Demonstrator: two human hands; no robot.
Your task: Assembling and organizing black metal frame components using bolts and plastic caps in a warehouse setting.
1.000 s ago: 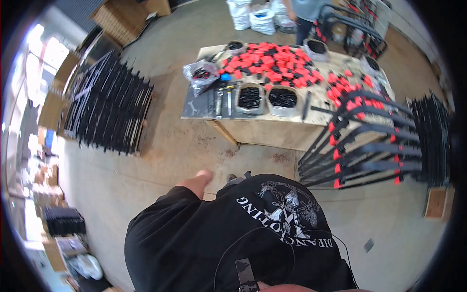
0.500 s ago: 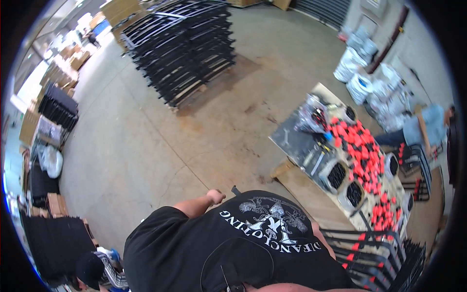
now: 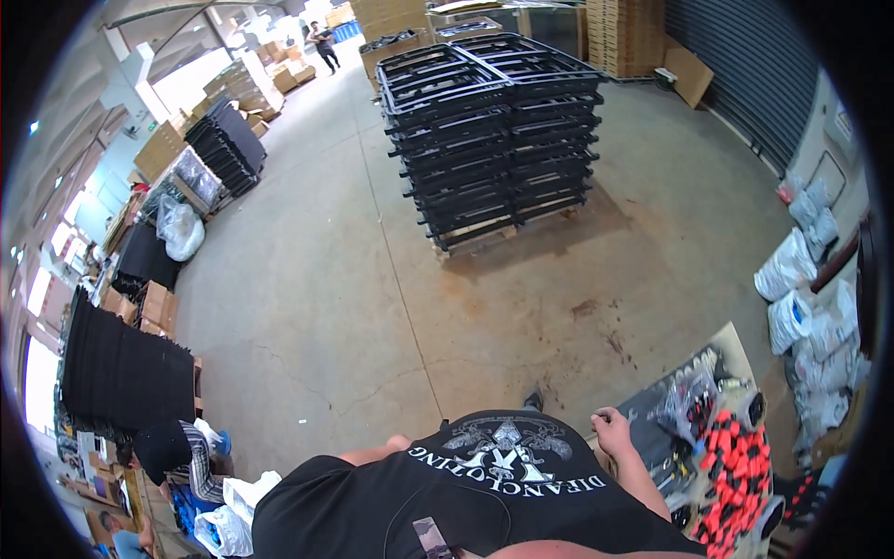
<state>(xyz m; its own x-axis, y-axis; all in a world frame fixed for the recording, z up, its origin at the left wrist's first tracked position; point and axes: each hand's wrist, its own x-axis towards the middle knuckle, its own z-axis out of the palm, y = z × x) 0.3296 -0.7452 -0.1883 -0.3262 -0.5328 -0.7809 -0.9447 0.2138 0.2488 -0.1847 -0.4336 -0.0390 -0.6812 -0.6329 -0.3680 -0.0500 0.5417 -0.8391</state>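
Note:
My right hand (image 3: 612, 429) hangs beside the near left edge of a work table. Its fingers curl loosely apart and I see nothing in them. On the table's dark mat (image 3: 643, 406) are small tools, and a clear plastic bag (image 3: 691, 399) with dark and red pieces lies near the hand. A pile of red and black parts (image 3: 734, 470) covers the table's right side. My left hand (image 3: 399, 443) is mostly hidden in front of my black shirt, its fingers out of sight.
A tall stack of black metal frames (image 3: 503, 158) stands on a pallet ahead. White sacks (image 3: 787, 265) line the right wall. At left are a stack of black panels (image 3: 126, 368), cardboard boxes (image 3: 158, 306) and a person in a black cap (image 3: 163, 452). Another person (image 3: 323, 47) is far off.
My view has swung left and lifted; the frame stack and table now appear farther right. My right hand has come into view by the table. My left hand has become mostly hidden.

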